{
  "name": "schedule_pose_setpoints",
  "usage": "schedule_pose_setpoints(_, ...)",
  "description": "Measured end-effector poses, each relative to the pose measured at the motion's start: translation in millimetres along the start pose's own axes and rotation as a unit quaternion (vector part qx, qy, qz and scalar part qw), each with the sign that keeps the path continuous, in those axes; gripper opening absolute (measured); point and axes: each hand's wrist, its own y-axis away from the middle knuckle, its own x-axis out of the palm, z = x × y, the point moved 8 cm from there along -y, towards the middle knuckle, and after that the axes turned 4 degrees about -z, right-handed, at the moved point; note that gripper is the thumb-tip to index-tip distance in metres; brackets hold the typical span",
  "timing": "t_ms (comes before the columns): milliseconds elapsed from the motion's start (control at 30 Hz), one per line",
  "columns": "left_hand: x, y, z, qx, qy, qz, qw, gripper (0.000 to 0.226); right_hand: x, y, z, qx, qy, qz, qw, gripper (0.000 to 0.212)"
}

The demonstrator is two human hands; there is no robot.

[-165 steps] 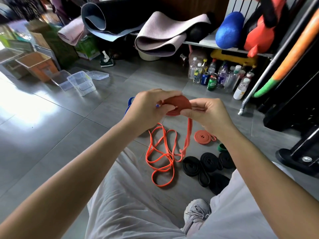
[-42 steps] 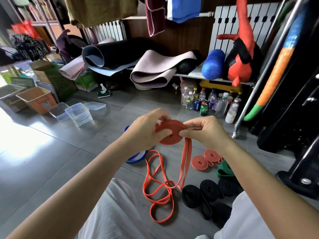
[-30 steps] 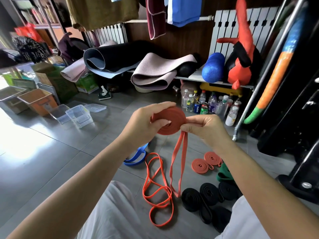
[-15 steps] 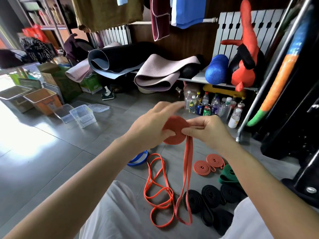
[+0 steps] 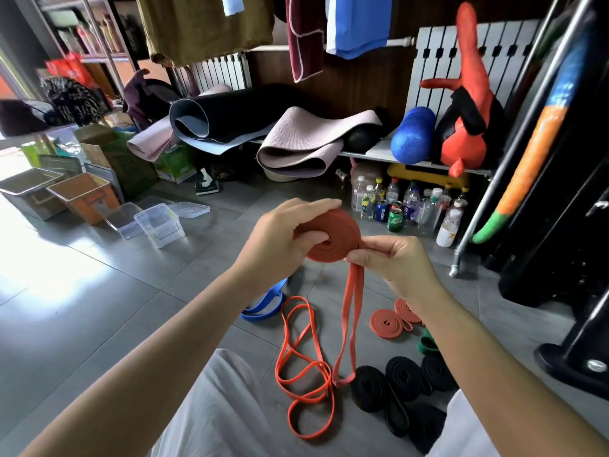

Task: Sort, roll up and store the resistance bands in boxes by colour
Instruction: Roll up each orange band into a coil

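Reference item: the partly rolled red band, held in the air in front of the person, above the grey floor.

The left hand grips this coil, with the fingers curled over its far edge and the thumb pressed near its centre. The right hand pinches the band at the coil's right edge, thumb and forefinger closed on the strap where the unrolled tail leaves the coil. The tail hangs straight below the coil as a doubled strip. Whether its end loop touches the floor cannot be told.

Below the coil and slightly left, a thin orange band lies in loose loops on the floor. A blue band lies unrolled, lower left of the coil.

Below and right of the coil are two rolled red bands side by side, a green roll partly hidden by the right forearm, and a cluster of black rolls.

Well to the left of the coil stand open clear plastic boxes, with a lid just beside them.
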Motion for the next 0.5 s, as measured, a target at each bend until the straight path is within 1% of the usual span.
schedule_pose_setpoints(100, -5.4, 2.1, 2.7, -0.046, 0.112, -0.074, 0.990, 0.053, -1.0, -2.3, 4.2, -0.001, -0.032, -0.026, 0.999, 0.025)
schedule_pose_setpoints(200, -0.7, 10.2, 12.0, -0.117, 0.212, -0.143, 0.960, 0.054, -0.7, -4.4, 11.4, -0.015, -0.047, -0.040, 0.998, 0.026)
schedule_pose_setpoints(267, 8.8, 19.1, 19.0, -0.158, 0.251, -0.157, 0.942, 0.051, -2.0, -5.4, 13.4, -0.019, -0.041, -0.042, 0.998, 0.027)
schedule_pose_setpoints(333, 17.8, 26.0, 25.1, -0.180, 0.256, -0.142, 0.939, 0.046, -3.9, -5.8, 12.5, -0.019, -0.008, -0.029, 0.999, 0.028)
schedule_pose_setpoints(367, 20.4, 27.3, 27.6, -0.186, 0.236, -0.123, 0.946, 0.044, -4.0, -5.7, 11.1, -0.019, 0.016, -0.016, 1.000, 0.029)
schedule_pose_setpoints(400, 21.5, 26.7, 29.4, -0.185, 0.190, -0.096, 0.959, 0.041, -3.6, -5.7, 9.1, -0.016, 0.037, -0.001, 0.999, 0.029)
schedule_pose_setpoints(433, 21.5, 25.6, 30.2, -0.171, 0.116, -0.063, 0.976, 0.040, -2.6, -5.7, 7.1, -0.012, 0.057, 0.014, 0.998, 0.029)
schedule_pose_setpoints(467, 22.1, 23.7, 28.2, -0.135, 0.024, -0.025, 0.990, 0.045, -0.8, -6.2, 5.0, -0.009, 0.076, 0.030, 0.997, 0.027)
schedule_pose_setpoints(500, 24.7, 21.7, 23.7, -0.078, -0.062, 0.017, 0.995, 0.057, 1.9, -6.4, 3.8, -0.010, 0.097, 0.045, 0.994, 0.026)
